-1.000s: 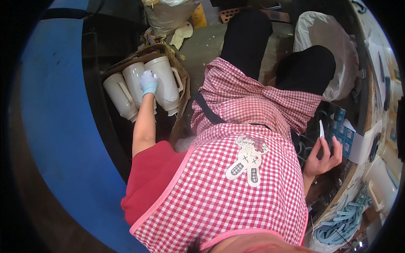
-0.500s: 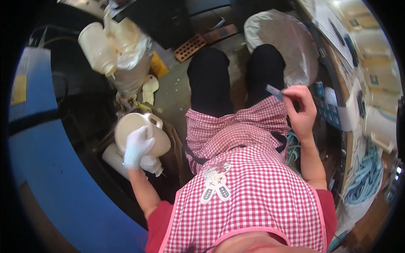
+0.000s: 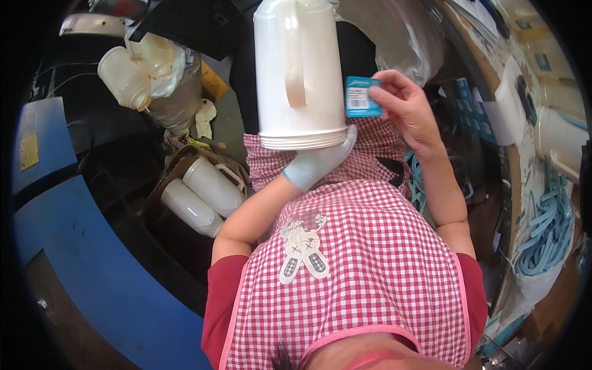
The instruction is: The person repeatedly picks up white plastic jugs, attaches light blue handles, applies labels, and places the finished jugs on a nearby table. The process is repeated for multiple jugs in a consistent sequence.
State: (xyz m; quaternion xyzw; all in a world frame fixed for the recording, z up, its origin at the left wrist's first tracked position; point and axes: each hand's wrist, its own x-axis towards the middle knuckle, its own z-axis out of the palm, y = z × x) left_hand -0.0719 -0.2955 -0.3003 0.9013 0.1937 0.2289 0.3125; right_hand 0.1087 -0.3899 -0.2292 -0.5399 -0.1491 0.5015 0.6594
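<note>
A white plastic jug (image 3: 270, 74) with a side handle hangs over my lap, its ridged rim toward me. My left hand (image 3: 319, 163), in a pale glove, is closed on it at that rim; part of the fingers is hidden behind the jug. Just right of the jug, my right hand (image 3: 407, 114) is bare and pinches a small blue label (image 3: 362, 97) with a white printed patch between thumb and fingers. The label's edge is close beside the jug's wall; whether they touch I cannot tell.
On my left, more white jugs (image 3: 213, 186) lie in an open carton, beside a blue panel (image 3: 111, 271). Farther off are a bag with cream containers (image 3: 126, 74). On my right, a bench holds blue labels (image 3: 475, 114), more jugs (image 3: 555, 139) and bundled blue strips (image 3: 546, 234).
My left hand has brought a jug up from the carton to in front of my lap. The right hand has shifted left, and the label now shows its flat face.
</note>
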